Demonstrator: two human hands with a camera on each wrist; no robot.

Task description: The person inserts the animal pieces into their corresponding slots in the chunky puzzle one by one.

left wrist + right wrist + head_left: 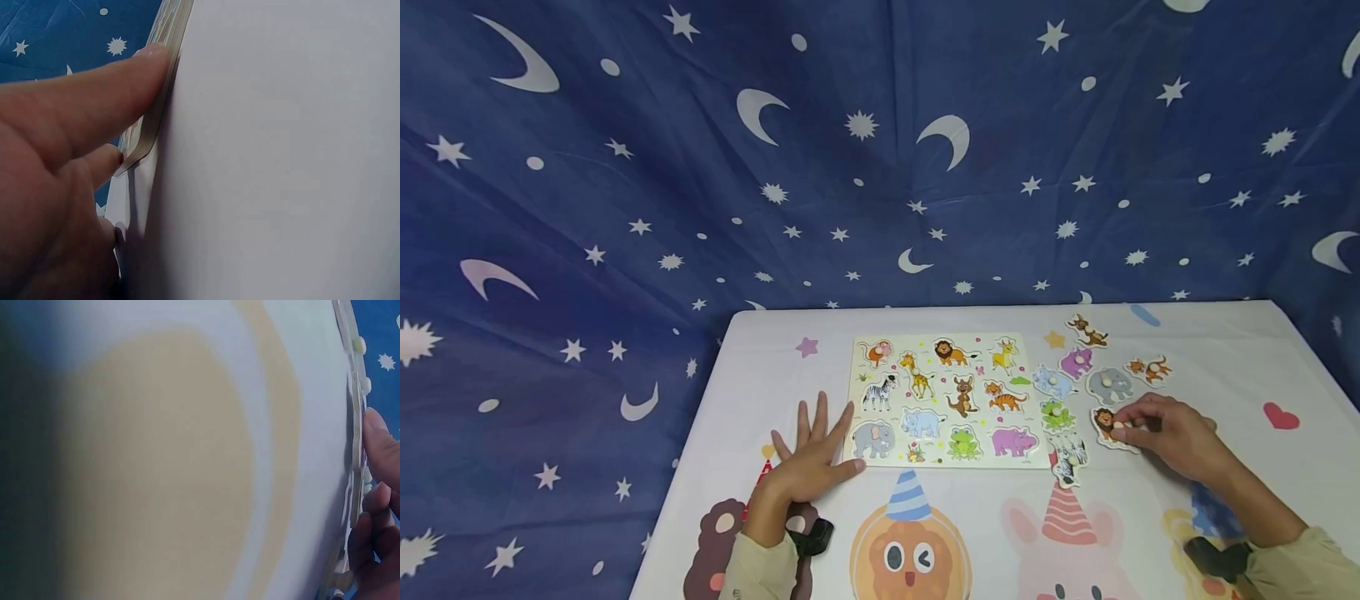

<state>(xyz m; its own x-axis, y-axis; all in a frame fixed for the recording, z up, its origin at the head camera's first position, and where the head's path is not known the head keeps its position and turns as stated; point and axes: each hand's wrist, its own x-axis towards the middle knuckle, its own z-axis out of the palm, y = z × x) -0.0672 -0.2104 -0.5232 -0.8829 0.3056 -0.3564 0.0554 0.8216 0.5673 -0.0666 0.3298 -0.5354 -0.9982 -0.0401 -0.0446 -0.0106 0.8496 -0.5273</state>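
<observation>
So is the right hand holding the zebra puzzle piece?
No, the right hand pinches the lion puzzle piece; the zebra puzzle piece lies untouched.

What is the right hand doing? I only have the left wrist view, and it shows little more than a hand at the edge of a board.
Observer: In the head view, the right hand pinches a lion piece, to the right of the board.
Visitor: Does the board show a lion too?
Observer: Yes, a lion picture is in its top row.
Visitor: Are any other pieces lying off the board?
Observer: Yes, for one, a zebra piece lies by the board's lower right corner.
</observation>
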